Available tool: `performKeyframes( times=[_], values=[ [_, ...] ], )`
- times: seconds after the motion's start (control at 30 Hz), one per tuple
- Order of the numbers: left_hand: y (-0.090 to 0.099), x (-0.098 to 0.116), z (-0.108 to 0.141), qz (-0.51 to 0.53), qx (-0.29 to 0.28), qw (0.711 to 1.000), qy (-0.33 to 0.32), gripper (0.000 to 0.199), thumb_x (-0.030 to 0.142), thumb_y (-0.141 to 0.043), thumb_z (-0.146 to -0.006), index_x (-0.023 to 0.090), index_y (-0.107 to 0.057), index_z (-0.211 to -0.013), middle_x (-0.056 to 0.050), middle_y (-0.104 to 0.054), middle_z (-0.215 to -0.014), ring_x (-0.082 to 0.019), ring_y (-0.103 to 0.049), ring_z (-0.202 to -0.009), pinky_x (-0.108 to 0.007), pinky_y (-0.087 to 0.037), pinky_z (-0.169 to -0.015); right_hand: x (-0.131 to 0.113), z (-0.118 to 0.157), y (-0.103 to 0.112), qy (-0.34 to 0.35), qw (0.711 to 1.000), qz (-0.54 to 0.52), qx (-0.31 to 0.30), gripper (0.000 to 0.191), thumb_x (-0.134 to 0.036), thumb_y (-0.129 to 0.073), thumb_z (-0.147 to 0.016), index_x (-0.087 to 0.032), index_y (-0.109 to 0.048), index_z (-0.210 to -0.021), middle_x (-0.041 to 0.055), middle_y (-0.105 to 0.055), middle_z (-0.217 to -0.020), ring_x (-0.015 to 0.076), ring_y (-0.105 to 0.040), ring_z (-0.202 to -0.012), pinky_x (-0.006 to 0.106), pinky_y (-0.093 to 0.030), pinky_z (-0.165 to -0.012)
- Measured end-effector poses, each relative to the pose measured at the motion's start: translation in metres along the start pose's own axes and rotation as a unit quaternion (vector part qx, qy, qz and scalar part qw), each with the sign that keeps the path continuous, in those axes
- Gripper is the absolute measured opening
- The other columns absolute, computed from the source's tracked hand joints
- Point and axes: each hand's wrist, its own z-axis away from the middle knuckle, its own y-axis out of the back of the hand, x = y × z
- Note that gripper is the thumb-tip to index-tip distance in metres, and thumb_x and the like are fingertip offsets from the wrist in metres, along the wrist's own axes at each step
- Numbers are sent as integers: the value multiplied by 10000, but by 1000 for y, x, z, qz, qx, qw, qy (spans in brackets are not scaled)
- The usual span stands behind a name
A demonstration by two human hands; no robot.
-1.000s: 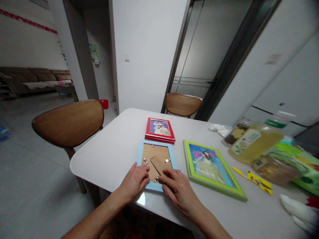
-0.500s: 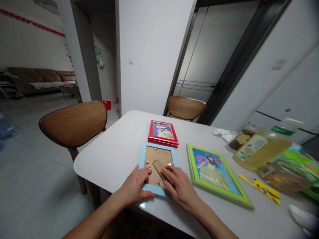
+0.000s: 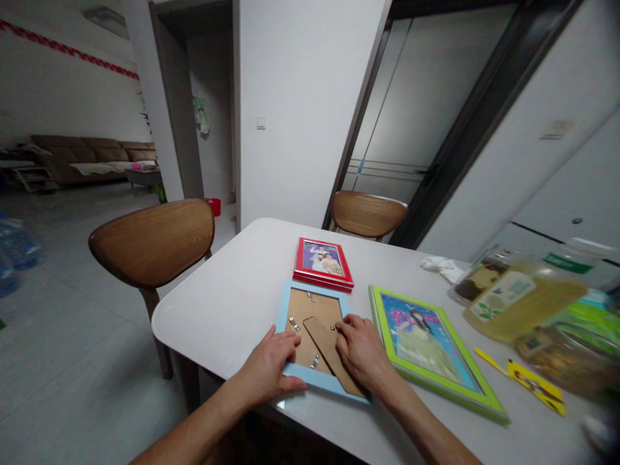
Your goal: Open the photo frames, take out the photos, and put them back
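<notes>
The left hand (image 3: 268, 368) lies loosely spread, thumb apart, on the light-blue photo frame (image 3: 284, 305)'s near left corner, while the right hand (image 3: 363, 349) curls at its right edge, any pinch impossible to tell. The frame rests back-up on a glossy white table (image 3: 217, 303), a curved wooden chair (image 3: 155, 242) standing beyond the table's left edge. Its matte brown backing (image 3: 305, 310) carries a slanted stand flap (image 3: 334, 352) and shiny metal clips (image 3: 294, 324).

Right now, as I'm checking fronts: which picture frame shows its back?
The light-blue picture frame: its brown backboard faces up, while the green frame and top red frame show their fronts.
</notes>
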Motion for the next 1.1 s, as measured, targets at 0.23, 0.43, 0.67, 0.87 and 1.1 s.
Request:
performKeyframes(
  times=[0.23, 0.43, 0.67, 0.87, 1.1],
  values=[
    [4, 5, 1, -5, 5, 1000, 18, 371, 327, -700, -562, 197, -508, -852, 15, -579, -836, -165, -540, -829, -414, -215, -961, -43, -14, -9, 87, 993, -75, -16, 305, -182, -377, -780, -229, -548, -1028, 59, -532, -985, 174, -432, -898, 303, -316, -749],
    [4, 5, 0, -8, -2, 1000, 18, 341, 332, -696, -564, 197, -510, -816, 18, -574, -830, -171, -533, -833, -407, -216, -959, -52, -21, -8, 127, 989, -50, -60, 204, -251, -402, -795, -266, -584, -885, 37, -532, -915, 181, -411, -861, 292, -290, -673],
    [2, 2, 2, 4, 11, 1000, 9, 331, 318, -715, -551, 187, -488, -754, 8, -582, -895, -169, -536, -851, -393, -212, -963, -41, -27, -6, 111, 988, -87, -56, 258, -251, -382, -799, -250, -573, -972, 35, -566, -953, 161, -456, -888, 275, -325, -717],
    [-1, -2, 2, 2, 20, 1000, -3, 324, 305, -721, -542, 177, -489, -726, -39, -581, -994, -210, -515, -950, -418, -198, -966, -16, -70, -22, -49, 996, -75, -13, 306, -300, -358, -791, -173, -611, -906, 76, -616, -844, 162, -539, -774, 256, -353, -650],
    [1, 3, 1, 7, 17, 1000, 11, 342, 286, -707, -547, 170, -511, -802, -46, -589, -991, -208, -498, -993, -404, -178, -983, -9, -97, -45, -184, 980, -76, -16, 238, -367, -451, -719, -200, -620, -740, 69, -630, -764, 193, -560, -751, 266, -352, -592]
  ],
)
